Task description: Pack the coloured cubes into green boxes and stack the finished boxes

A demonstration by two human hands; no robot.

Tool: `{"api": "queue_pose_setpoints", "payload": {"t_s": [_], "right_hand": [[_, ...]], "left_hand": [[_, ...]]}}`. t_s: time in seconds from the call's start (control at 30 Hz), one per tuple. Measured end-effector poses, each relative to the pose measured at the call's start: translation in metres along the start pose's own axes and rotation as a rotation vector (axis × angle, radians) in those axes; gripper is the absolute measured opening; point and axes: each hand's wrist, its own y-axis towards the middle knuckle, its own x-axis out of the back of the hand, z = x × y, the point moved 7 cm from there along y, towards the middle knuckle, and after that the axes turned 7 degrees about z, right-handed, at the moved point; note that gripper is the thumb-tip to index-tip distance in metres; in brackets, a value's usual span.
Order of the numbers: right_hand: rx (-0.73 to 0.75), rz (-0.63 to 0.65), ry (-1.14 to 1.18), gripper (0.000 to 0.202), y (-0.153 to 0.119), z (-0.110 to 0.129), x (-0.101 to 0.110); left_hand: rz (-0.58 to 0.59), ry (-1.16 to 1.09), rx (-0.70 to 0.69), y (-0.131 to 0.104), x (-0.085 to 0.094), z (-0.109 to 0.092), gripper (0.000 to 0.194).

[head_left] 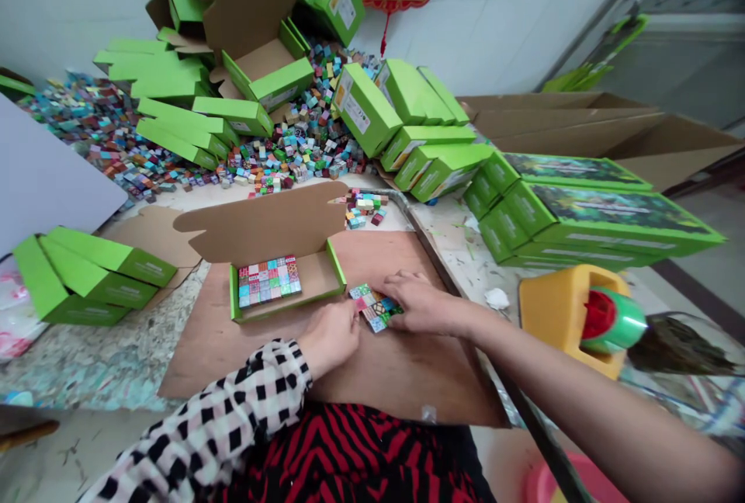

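Note:
A small flat block of patterned cubes [375, 306], set side by side in rows, lies on the brown wooden board [256, 363]. My left hand [333, 338] is closed, its curled fingertips pressed to the left edge of these cubes. From the other side my right hand [416, 303] bends its fingers over the right part and grips it, hiding some cubes. Just to the left stands an open green cardboard box [291, 312] with its brown lid raised. Packed cubes [268, 281] fill the box's left portion, and bare cardboard shows on its right.
Loose cubes [303, 147] are heaped along the wall, with green boxes [174, 72] among them. More boxes [87, 278] lie at left; closed ones [594, 216] are stacked at right. A yellow tape dispenser [544, 305] stands beyond a metal edge [434, 243] by my right arm.

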Motion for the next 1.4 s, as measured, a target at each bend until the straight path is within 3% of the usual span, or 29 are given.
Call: {"api": "queue_pose_setpoints", "payload": {"t_s": [0.23,0.47,0.67,0.87,0.97,1.13,1.33,1.4], "right_hand": [[0.034,-0.027,0.04,0.042,-0.001,-0.006,-0.004],[-0.029,-0.037,0.051,0.042,-0.003,-0.007,-0.008],[-0.146,-0.046,0.013,0.044,-0.009,0.002,-0.017],[-0.038,-0.059,0.073,0.043,-0.017,0.011,-0.013],[-0.01,-0.05,0.088,0.045,-0.022,0.003,-0.009],[-0.095,0.02,0.042,0.066,-0.031,-0.009,-0.016],[-0.051,-0.045,0.105,0.037,-0.031,-0.016,-0.023],[-0.067,-0.044,0.094,0.043,-0.03,-0.018,-0.023]], "left_hand": [[0.038,0.036,0.002,0.003,0.002,0.0,0.021],[0.028,-0.033,-0.023,-0.004,-0.001,0.002,0.018],[-0.057,-0.252,-0.009,-0.023,-0.006,0.009,0.03],[-0.15,-0.422,0.026,-0.044,-0.006,0.024,0.053],[-0.132,-0.392,-0.004,-0.048,-0.004,0.018,0.066],[-0.077,-0.261,-0.042,-0.041,-0.003,-0.001,0.097],[-0.004,-0.124,0.001,-0.023,-0.006,-0.009,0.092],[-0.005,-0.093,0.013,-0.02,-0.004,-0.01,0.085]]}}
